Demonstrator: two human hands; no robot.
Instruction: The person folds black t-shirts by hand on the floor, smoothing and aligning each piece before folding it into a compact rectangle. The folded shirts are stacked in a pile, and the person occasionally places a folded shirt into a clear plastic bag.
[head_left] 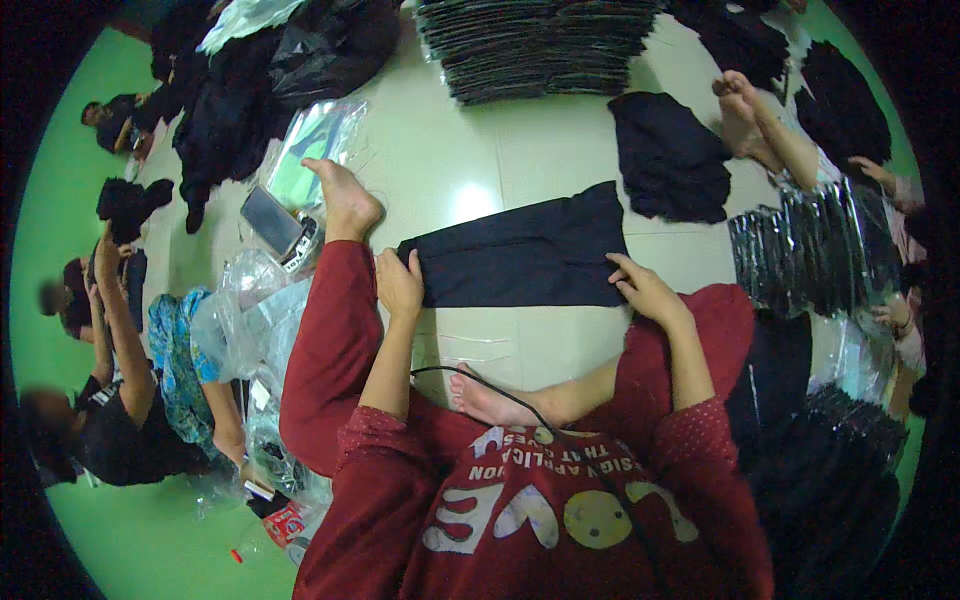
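Black cloth (515, 255): flat before me
Left hand (402, 288): at left edge, I can't tell if gripping
Right hand (648, 291): loosely open at right edge

The cloth (515, 255) lies on the floor (440, 130) between the left hand (400, 285) and right hand (648, 290). The package stack (535, 50) lies beyond it; a second cloth (670, 158) lies beyond the right hand. The phone (270, 220) and plastic bags (250, 285) lie left of the left leg (330, 340). Wrapped packages (800, 252) lie farther right.

There's your left hand (401, 287), left of centre, thumb upward — and your right hand (645, 290), centre-right, fingers loosely spread.
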